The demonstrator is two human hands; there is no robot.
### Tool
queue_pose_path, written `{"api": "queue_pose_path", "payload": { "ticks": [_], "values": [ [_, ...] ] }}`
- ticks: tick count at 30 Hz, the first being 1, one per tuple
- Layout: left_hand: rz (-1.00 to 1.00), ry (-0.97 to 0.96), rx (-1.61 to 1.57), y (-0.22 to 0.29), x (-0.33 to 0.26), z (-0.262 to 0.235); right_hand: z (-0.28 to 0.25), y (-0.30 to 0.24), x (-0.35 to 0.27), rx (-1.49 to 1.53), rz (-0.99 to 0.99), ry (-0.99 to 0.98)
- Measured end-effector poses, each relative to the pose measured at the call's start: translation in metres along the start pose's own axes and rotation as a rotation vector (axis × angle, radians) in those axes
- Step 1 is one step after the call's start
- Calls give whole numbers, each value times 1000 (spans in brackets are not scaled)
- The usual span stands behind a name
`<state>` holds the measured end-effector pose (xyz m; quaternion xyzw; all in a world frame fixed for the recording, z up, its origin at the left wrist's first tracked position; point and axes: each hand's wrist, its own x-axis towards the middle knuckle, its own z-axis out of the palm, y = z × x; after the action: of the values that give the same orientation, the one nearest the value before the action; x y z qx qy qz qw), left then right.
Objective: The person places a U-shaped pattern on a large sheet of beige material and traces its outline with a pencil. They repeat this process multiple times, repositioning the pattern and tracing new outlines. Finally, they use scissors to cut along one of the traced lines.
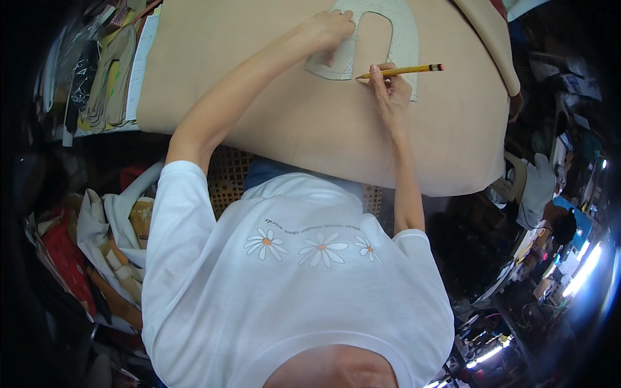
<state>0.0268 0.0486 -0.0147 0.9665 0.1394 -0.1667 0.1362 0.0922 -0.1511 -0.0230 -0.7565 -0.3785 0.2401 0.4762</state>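
A large tan leather-like sheet [272, 123] spreads under both hands. On it lies a pale grey U-shaped pattern piece [403, 39], marked with lines along its edges; its top runs out of the picture. My left hand [332, 31] presses on the pattern's left arm, thumb and fingers apart. Between the fingers of my right hand [392, 94] is a yellow pencil [414, 69] with a pink eraser end. The pencil's point is at the sheet, close to the lower inner corner of the pattern's left arm. My right hand partly covers the pattern's right arm.
Several pattern pieces [111, 84] hang or lie left of the sheet, beside a white paper [146, 64]. Folded material [123, 220] is piled at lower left. A rolled edge of the sheet [495, 48] rises at the right. Cluttered goods stand further right.
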Motion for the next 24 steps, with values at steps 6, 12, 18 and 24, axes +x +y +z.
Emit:
{"api": "queue_pose_path", "payload": {
  "ticks": [6, 12, 18, 24],
  "values": [
    [14, 32, -37, -2, -3, 2, 5, -2, 27, -126, -81, -66],
    [9, -8, -12, -2, 1, 2, 16, -3, 120, -403, -414, -11],
    [15, 25, -19, -2, -2, 2, -15, 21, 175, -434, -417, 100],
    [19, 19, -17, -4, 1, 7, -34, 38, 82, -198, -187, 198]
  ]
}}
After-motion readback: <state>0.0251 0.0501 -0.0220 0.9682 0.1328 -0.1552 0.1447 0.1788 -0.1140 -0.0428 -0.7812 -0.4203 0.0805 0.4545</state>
